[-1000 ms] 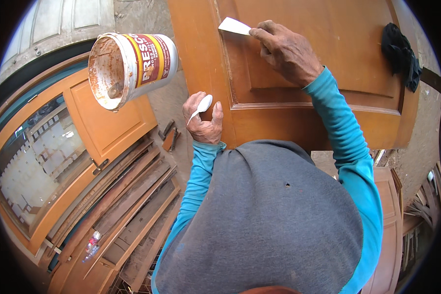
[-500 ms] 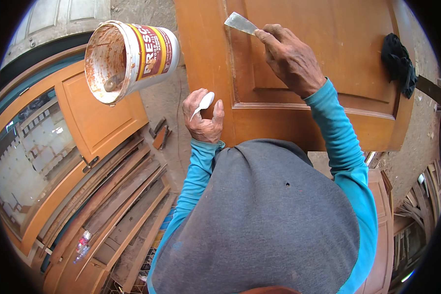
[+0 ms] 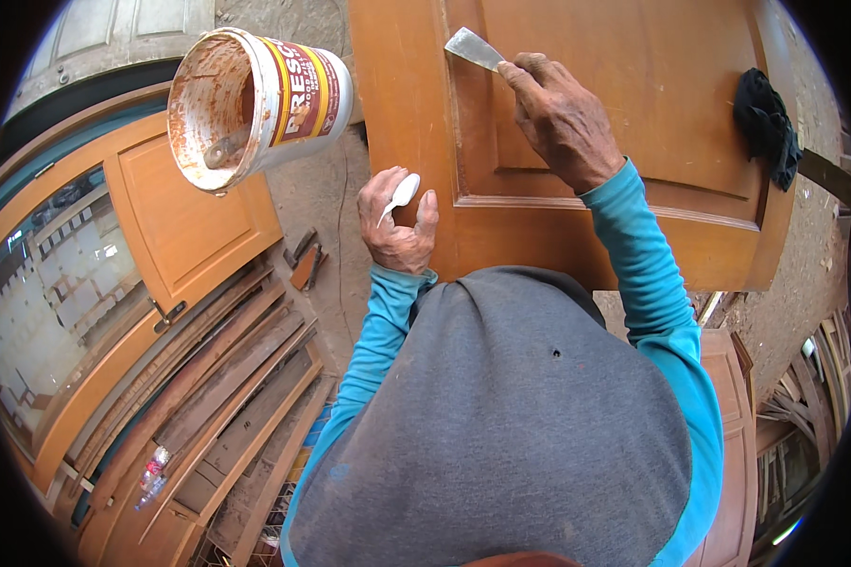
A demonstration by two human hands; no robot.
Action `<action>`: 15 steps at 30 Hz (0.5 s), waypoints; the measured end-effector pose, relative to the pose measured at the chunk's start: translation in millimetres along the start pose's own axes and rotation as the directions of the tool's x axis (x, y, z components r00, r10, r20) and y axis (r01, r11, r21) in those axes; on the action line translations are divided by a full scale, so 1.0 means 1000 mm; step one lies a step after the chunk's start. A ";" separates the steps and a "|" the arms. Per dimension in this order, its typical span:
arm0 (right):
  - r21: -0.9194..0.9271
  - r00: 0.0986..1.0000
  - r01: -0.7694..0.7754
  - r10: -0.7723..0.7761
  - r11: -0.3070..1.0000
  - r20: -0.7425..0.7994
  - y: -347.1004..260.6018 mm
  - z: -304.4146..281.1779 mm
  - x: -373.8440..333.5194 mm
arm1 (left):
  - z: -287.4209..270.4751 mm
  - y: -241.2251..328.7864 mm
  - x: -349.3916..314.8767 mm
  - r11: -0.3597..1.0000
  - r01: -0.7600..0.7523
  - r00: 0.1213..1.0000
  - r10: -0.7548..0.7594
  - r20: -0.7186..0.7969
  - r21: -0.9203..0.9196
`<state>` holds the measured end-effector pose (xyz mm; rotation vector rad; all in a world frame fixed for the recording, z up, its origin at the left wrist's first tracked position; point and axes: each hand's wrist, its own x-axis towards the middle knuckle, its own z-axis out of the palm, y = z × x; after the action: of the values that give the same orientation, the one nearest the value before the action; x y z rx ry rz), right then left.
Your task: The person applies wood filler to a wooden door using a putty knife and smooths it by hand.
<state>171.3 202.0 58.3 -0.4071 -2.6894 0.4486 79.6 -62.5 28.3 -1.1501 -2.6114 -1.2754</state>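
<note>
My right hand [image 3: 569, 128] is closed around a putty knife [image 3: 473, 49] with a wide, whitish metal blade. The blade's end is over the moulding at the left of the panel on an orange-brown wooden door [image 3: 520, 244]; whether it touches cannot be told. Over the door's left edge, my left hand [image 3: 397, 225] is curled around a small white plastic spoon [image 3: 404, 192], its bowl end standing out between thumb and fingers. Beyond that hand, a white bucket [image 3: 321, 151] lies tilted with its mouth to the left, its inside smeared with reddish-brown paste.
A dark cloth [image 3: 768, 128] hangs on the door's right side. Another wooden door with glass [image 3: 194, 222] leans at left, above stacked boards [image 3: 227, 397]. Small wood scraps [image 3: 304, 260] lie on the ground. Scrap timber [image 3: 808, 397] is piled at right.
The whole view has shifted slightly. Against the door, the putty knife has moved at most a little along the moulding toward me. Both hands keep their hold.
</note>
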 end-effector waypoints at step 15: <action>-0.044 0.991 0.045 -0.039 0.998 0.124 -0.020 -0.016 -0.016 | 0.000 -0.001 -0.001 1.000 0.011 1.000 -0.011 0.001 -0.011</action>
<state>187.8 182.2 74.6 -0.3459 -2.8272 0.4121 80.4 -63.5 27.4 -1.1403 -2.6180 -1.2928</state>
